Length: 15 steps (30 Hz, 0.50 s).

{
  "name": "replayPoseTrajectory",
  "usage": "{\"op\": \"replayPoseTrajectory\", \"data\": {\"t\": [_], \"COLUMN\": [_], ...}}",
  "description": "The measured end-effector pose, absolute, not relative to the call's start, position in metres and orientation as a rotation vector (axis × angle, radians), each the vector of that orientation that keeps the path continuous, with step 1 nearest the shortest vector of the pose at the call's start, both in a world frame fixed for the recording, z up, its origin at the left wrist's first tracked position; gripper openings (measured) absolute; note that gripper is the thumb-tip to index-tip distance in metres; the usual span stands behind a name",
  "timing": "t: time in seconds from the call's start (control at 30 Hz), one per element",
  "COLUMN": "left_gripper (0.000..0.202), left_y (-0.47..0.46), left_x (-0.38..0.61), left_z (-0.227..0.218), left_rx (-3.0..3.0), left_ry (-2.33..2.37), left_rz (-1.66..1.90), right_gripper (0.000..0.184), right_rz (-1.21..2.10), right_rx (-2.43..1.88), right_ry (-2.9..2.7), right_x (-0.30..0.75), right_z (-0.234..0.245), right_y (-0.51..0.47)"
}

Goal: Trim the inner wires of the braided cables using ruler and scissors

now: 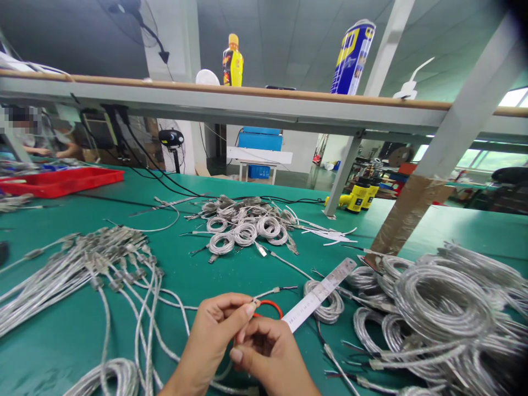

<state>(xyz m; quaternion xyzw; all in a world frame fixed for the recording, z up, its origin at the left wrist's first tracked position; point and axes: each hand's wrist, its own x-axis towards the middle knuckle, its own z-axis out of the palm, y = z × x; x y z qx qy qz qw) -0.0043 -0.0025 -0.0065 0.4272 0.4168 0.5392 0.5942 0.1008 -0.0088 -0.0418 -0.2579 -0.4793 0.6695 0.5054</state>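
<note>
At the front middle of the bench, my left hand is closed in a pinch, thumb against index finger. A clear-sheathed silvery cable with dark stripped wire ends comes out at its fingertips. My right hand is closed close beside it, fingers curled; what lies inside them is hidden. A red loop, perhaps a scissors handle, shows between the two hands, and I cannot tell which one holds it. Just right of the loop lies a steel ruler, slanting across a coiled cable.
Bundled cables spread at left, coiled USB cables at centre, and a large coil pile at right. Beyond are a red tray, yellow tools and a taped post. An overhead shelf crosses; a person sits far left.
</note>
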Motion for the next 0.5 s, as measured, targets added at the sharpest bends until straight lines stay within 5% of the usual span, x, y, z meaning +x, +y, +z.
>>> {"op": "replayPoseTrajectory", "data": {"t": [0.5], "left_gripper": [0.017], "left_y": [-0.0028], "left_x": [-0.0047], "left_z": [-0.0067], "left_rx": [0.998], "left_ry": [0.916], "left_rz": [1.248], "right_gripper": [0.022], "right_rz": [1.572], "right_rx": [-0.711], "right_ry": [-1.224], "right_x": [0.1016], "right_z": [-0.0432], "right_y": [-0.0093]}}
